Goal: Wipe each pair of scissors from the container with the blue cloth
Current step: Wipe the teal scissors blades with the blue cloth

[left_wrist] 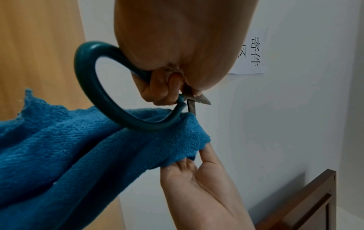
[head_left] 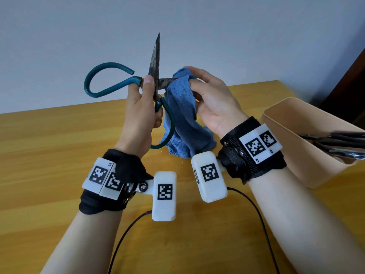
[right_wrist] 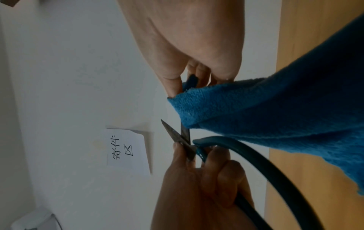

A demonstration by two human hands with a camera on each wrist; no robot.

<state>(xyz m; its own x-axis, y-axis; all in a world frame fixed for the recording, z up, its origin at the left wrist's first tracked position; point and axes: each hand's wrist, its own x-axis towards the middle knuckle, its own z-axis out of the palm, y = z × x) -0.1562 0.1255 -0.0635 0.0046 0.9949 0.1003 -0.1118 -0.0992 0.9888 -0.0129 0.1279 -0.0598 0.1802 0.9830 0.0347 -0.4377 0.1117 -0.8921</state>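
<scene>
**Cloth on the sideways blade, scissors held open in the air**

Head view: left hand (head_left: 141, 109) grips the scissors (head_left: 156, 62) at the pivot, thumb on top, well above the bench (head_left: 59, 155). Blades wide open: one points straight up, the other runs sideways twd the right hand (head_left: 213, 101). That sideways blade's long axis goes left-to-right, its tip buried in the blue cloth (head_left: 181, 115). Right hand pinches the cloth round it, fingers curled; rest of the cloth hangs down to the bench. Judgement: the wipe shd slide along that axis, away from the pivot, so right hand is the mover. Container (head_left: 292, 147) sits to the right w/ more scissors inside.

Left wrist view: fingers curled tight by the pivot, green handle loop (left_wrist: 94, 96) touching the cloth (left_wrist: 98, 147). Only a short bit of blade shows above the cloth.

Right wrist view: right-hand fingers (right_wrist: 173, 84) pinch the cloth edge; the covered blade enters the cloth just beside them, bare blade angled off to the side. Contact under the cloth is hidden.
</scene>
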